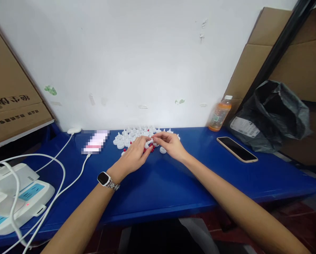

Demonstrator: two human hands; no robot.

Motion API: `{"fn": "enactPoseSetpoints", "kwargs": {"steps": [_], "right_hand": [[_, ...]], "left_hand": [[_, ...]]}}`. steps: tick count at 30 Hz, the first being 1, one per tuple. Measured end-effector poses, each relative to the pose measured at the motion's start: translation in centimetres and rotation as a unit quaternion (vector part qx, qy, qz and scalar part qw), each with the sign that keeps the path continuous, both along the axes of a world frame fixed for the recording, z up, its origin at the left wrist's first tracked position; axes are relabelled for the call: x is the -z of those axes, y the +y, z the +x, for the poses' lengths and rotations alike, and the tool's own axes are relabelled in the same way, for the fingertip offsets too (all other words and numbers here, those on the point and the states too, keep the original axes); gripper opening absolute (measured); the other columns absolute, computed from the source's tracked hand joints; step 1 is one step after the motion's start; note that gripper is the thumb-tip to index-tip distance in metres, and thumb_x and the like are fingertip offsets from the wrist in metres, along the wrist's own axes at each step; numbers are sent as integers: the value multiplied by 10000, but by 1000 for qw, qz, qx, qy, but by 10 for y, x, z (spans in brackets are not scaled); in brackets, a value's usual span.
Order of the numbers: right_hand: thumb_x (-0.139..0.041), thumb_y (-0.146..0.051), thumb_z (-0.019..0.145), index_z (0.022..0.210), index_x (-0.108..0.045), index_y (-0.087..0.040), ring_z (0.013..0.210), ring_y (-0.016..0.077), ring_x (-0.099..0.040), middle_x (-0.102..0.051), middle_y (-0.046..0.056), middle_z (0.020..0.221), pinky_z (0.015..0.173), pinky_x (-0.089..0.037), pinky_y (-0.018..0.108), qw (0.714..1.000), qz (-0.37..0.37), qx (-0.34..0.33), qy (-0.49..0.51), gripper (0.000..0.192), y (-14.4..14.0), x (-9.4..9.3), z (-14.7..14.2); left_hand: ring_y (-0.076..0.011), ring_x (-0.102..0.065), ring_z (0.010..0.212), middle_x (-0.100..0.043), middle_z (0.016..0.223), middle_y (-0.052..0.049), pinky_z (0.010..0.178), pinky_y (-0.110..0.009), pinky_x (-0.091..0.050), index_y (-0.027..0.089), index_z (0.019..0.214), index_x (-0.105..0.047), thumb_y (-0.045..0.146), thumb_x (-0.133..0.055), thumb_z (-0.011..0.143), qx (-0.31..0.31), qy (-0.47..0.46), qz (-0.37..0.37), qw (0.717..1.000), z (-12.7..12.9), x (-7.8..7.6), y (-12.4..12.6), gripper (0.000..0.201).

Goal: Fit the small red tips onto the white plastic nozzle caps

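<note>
My left hand (135,154), with a watch on its wrist, is closed on a white nozzle cap (148,143) whose pointed spout leans toward my other hand. My right hand (171,145) is pinched at the tip of that spout, on what looks like a small red tip cap, mostly hidden by the fingers. Below and between both hands lies a pile of small red tip caps (152,147). Many white nozzle caps (133,134) stand spout up behind them, a few with red on the tip. One white cap (163,150) sits just under my right hand.
On the blue table (174,187), a phone (237,149), an orange drink bottle (220,113) and a dark plastic bag (266,116) are at right. A charging phone with a blurred screen (96,141), white cables and a power strip (33,197) are at left. A white wall rises behind.
</note>
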State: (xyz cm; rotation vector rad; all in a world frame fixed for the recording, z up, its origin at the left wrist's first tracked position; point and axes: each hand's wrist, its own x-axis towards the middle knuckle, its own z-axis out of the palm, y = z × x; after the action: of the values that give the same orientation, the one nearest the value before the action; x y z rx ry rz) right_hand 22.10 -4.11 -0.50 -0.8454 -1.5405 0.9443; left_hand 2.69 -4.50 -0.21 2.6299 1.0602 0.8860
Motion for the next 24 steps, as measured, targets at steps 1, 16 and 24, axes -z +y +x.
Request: {"fn": "enactPoseSetpoints", "kwargs": {"steps": [1,16,24], "right_hand": [[-728,-476,781,932,-718,-188,758,171,-638,-721,44,844,702,-483,309,1000,-5,-3,8,326,-1,0,-1],[-705,-591,770,759,-670,-195,625,137,-541,-598,-3,663,627,-460,288,995,17,68,76,398,-10,2,-25],[-631,-542,845,848,-681,-197,655,157,-565,-648,15,709,641,-452,301,996,34,67,-49,349,-10,-2,-9]], "left_hand": [[-247,-603,1023,-598,1160,-117,918,-450,-491,183,1259,-459,401,-376,1021,0,-3,-3,1000,0,0,0,333],[-266,-526,1282,-463,1451,-169,1080,-452,-436,200,1510,-227,427,-351,1034,26,-88,-38,995,7,6,-2,542],[-262,-540,1210,-572,1279,-116,1059,-469,-434,240,1491,-324,506,-458,983,10,-64,-15,998,-5,0,5,589]]}}
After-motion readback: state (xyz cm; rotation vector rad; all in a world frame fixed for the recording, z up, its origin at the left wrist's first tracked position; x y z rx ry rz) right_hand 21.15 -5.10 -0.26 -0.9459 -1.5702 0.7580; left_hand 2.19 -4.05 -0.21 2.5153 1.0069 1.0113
